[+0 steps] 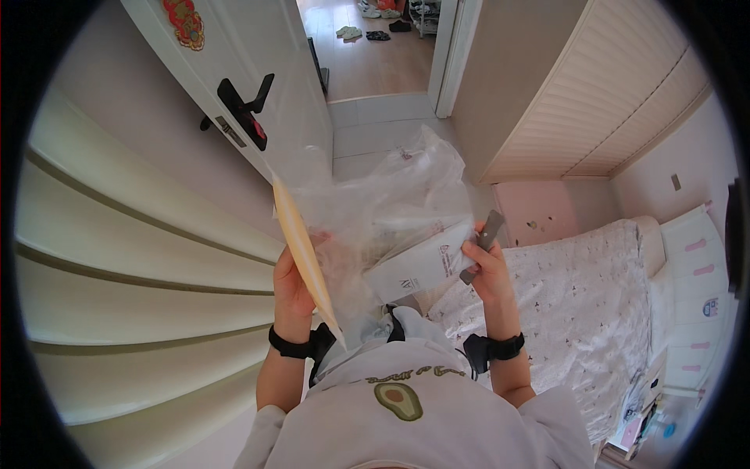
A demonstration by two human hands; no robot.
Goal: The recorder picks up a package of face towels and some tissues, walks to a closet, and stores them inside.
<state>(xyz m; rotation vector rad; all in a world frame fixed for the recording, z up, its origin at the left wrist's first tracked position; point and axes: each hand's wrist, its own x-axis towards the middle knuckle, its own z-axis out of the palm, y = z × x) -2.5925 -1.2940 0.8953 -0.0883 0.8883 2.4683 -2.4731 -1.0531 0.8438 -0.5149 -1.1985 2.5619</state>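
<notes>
My left hand (294, 283) is closed around a flat, pale yellow packet (303, 246), seen nearly edge-on. A large clear plastic bag (398, 187) hangs between my hands, crumpled, and reaches up past them. My right hand (491, 270) grips a dark grey flat bar (482, 246) that tilts up to the right. Beside that hand is a flat white packet (418, 266) with small print, slanting toward the left. Whether it lies inside the bag or in front of it, I cannot tell. Some of my fingers are hidden behind the packets.
An open white door (258, 78) with a black handle stands ahead on the left. Beyond the doorway several shoes (377, 35) lie on the wooden floor. A bed (562, 313) with a patterned cover is on the right, near a beige cabinet (594, 94). Cream curved panels (148, 258) line the left.
</notes>
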